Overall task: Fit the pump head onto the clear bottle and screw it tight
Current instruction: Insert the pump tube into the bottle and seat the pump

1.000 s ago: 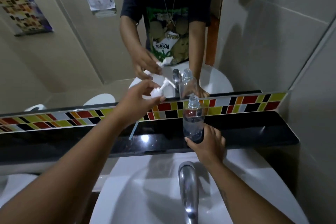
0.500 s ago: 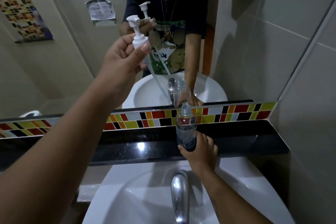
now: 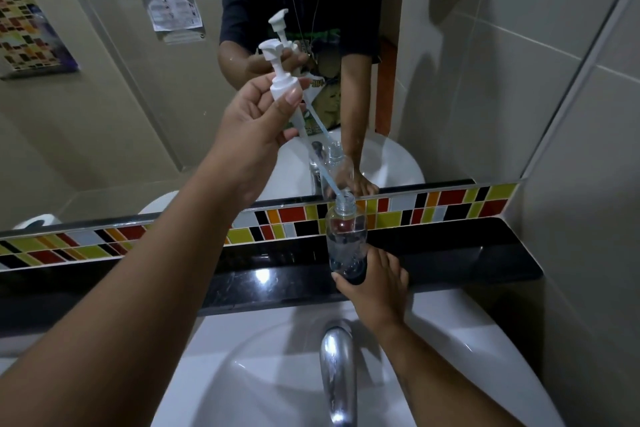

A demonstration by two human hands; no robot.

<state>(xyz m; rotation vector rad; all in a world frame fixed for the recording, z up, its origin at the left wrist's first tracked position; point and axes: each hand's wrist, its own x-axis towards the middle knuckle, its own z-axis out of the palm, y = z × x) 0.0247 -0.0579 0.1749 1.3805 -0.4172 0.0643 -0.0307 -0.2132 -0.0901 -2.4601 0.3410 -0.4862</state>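
Note:
A clear plastic bottle (image 3: 345, 236) stands upright on the black ledge (image 3: 450, 253), its threaded neck uncapped. My right hand (image 3: 375, 282) grips its lower part. My left hand (image 3: 249, 132) holds the white pump head (image 3: 280, 76) by its collar, raised well above and left of the bottle, nozzle up. Its thin clear dip tube (image 3: 318, 156) slants down to the right, and the tube's tip sits at the bottle's mouth.
A mirror behind the ledge repeats the hands, pump and bottle. A band of coloured tiles (image 3: 433, 208) runs under it. Below me lie a white basin (image 3: 263, 374) and a chrome tap (image 3: 337, 374). A tiled wall (image 3: 571, 184) closes the right side.
My left hand lifted the pump head from beside the bottle's neck up high, turned it nozzle up, then brought the dip tube's tip down to the bottle's mouth. My right hand stayed on the bottle.

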